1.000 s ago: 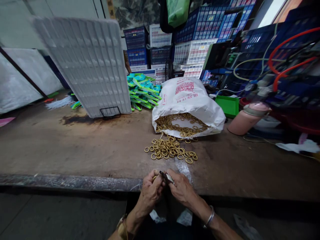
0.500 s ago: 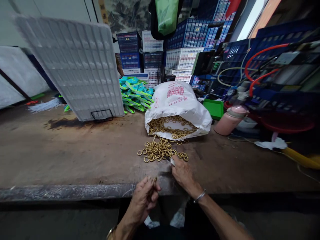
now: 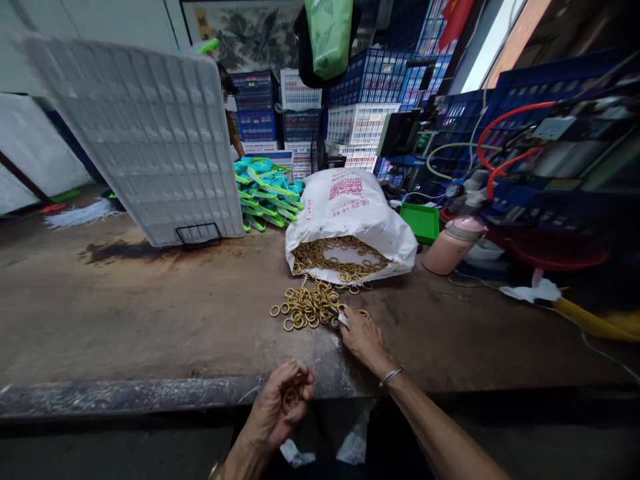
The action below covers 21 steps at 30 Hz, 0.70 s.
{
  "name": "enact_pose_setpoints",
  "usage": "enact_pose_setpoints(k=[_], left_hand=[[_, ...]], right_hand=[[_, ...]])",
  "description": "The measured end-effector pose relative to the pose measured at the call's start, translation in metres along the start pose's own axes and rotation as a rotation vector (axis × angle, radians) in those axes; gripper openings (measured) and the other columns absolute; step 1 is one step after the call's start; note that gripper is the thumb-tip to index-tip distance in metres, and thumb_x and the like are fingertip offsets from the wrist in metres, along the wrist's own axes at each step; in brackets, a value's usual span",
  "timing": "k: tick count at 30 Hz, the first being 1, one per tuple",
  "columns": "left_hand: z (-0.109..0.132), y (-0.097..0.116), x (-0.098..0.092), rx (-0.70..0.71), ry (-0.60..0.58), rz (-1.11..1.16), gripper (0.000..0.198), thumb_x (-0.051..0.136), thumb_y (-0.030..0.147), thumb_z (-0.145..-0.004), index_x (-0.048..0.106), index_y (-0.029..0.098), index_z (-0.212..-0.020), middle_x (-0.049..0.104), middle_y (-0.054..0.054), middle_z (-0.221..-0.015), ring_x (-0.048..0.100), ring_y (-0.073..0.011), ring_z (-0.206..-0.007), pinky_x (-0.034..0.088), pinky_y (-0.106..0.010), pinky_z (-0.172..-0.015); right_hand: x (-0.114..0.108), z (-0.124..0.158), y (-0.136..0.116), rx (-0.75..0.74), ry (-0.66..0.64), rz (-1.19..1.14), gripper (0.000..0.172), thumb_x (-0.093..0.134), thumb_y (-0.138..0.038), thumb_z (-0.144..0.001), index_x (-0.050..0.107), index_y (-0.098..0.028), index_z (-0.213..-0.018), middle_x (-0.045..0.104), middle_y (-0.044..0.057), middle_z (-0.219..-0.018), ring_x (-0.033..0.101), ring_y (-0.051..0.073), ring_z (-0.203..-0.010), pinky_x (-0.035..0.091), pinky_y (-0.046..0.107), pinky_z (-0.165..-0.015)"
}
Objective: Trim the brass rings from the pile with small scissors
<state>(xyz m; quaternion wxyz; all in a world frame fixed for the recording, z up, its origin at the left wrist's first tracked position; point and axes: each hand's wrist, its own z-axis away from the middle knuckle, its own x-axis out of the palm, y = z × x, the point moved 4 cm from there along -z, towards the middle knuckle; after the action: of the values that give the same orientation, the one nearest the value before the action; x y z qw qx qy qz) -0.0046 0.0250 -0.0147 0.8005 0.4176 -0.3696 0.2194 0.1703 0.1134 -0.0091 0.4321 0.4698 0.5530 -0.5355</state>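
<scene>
My left hand [image 3: 281, 403] is curled shut at the table's front edge, with brass rings showing inside its fingers. My right hand [image 3: 363, 339] reaches forward onto the table and pinches a small dark tool with a light tip, which touches the near side of a loose pile of brass rings [image 3: 306, 308]. Behind the pile lies a white sack [image 3: 350, 213] on its side, its open mouth spilling more rings.
A white moulded tray [image 3: 145, 140] leans upright at the back left. Green-blue plastic parts [image 3: 265, 193] are heaped behind it. A pink flask [image 3: 453, 243], a green bin [image 3: 421, 222], stacked crates [image 3: 365, 107] and red hoses [image 3: 505, 143] crowd the back right. A person stands partly hidden behind the tray.
My two hands were together at the table edge; the right one has since reached out to the ring pile. The left has closed over its rings and dropped slightly.
</scene>
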Motion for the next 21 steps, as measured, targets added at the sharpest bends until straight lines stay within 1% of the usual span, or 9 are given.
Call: enact_pose_setpoints(k=[2,5,8,11,15,19,21], left_hand=[[-0.002,-0.001,-0.003,0.016,0.035,0.015,0.017,0.062,0.026,-0.069,0.054,0.012,-0.069,0.055,-0.004,-0.071,0.049,-0.0073,-0.055,0.016,-0.011,-0.031],[-0.004,-0.002,-0.007,0.035,0.077,0.006,0.016,0.064,0.023,-0.068,0.053,0.012,-0.066,0.055,-0.004,-0.069,0.049,-0.0069,-0.054,0.016,-0.01,-0.031],[-0.005,-0.002,-0.009,0.03,0.091,0.023,0.017,0.065,0.024,-0.067,0.053,0.012,-0.067,0.054,-0.003,-0.067,0.048,-0.0067,-0.053,0.016,-0.01,-0.031],[-0.004,-0.001,-0.01,0.013,0.1,0.054,0.02,0.065,0.027,-0.067,0.053,0.012,-0.07,0.053,-0.003,-0.067,0.047,-0.0066,-0.052,0.015,-0.01,-0.031],[-0.003,0.002,-0.007,0.004,0.107,0.031,0.022,0.067,0.026,-0.065,0.05,0.013,-0.071,0.051,-0.001,-0.067,0.045,-0.0051,-0.051,0.014,-0.01,-0.032],[-0.004,0.002,-0.004,-0.007,0.091,-0.04,0.026,0.069,0.024,-0.063,0.046,0.014,-0.07,0.048,0.002,-0.065,0.039,-0.0015,-0.045,0.011,-0.011,-0.032],[-0.005,0.0,-0.004,-0.004,0.094,-0.085,0.028,0.07,0.026,-0.062,0.046,0.014,-0.071,0.044,0.005,-0.061,0.034,-0.0001,-0.041,0.01,-0.011,-0.033]], right_hand=[[-0.001,0.002,-0.002,-0.004,-0.003,-0.01,0.012,0.04,-0.021,-0.08,0.049,-0.02,-0.088,0.062,0.003,-0.087,0.057,0.016,-0.076,0.028,0.024,-0.056],[-0.001,0.006,-0.006,-0.022,-0.008,-0.024,0.011,0.042,-0.02,-0.078,0.049,-0.021,-0.086,0.062,0.002,-0.084,0.058,0.016,-0.075,0.026,0.024,-0.055],[-0.001,0.008,-0.01,-0.023,0.001,-0.05,0.012,0.043,-0.021,-0.079,0.049,-0.022,-0.089,0.062,0.001,-0.079,0.058,0.015,-0.071,0.026,0.024,-0.054],[-0.003,0.008,-0.014,-0.028,0.005,-0.063,0.013,0.043,-0.025,-0.08,0.048,-0.021,-0.092,0.063,0.002,-0.081,0.058,0.015,-0.072,0.026,0.024,-0.054],[-0.004,0.005,-0.017,-0.06,-0.023,-0.044,0.011,0.043,-0.027,-0.081,0.049,-0.02,-0.088,0.063,0.003,-0.082,0.058,0.015,-0.075,0.027,0.024,-0.056],[-0.005,0.003,-0.015,-0.046,-0.024,-0.064,0.011,0.044,-0.025,-0.079,0.048,-0.02,-0.088,0.061,0.002,-0.075,0.057,0.015,-0.065,0.024,0.024,-0.053],[-0.005,0.005,-0.015,-0.043,-0.022,-0.13,0.009,0.044,-0.024,-0.078,0.048,-0.02,-0.084,0.059,0.001,-0.069,0.054,0.014,-0.06,0.023,0.023,-0.052]])
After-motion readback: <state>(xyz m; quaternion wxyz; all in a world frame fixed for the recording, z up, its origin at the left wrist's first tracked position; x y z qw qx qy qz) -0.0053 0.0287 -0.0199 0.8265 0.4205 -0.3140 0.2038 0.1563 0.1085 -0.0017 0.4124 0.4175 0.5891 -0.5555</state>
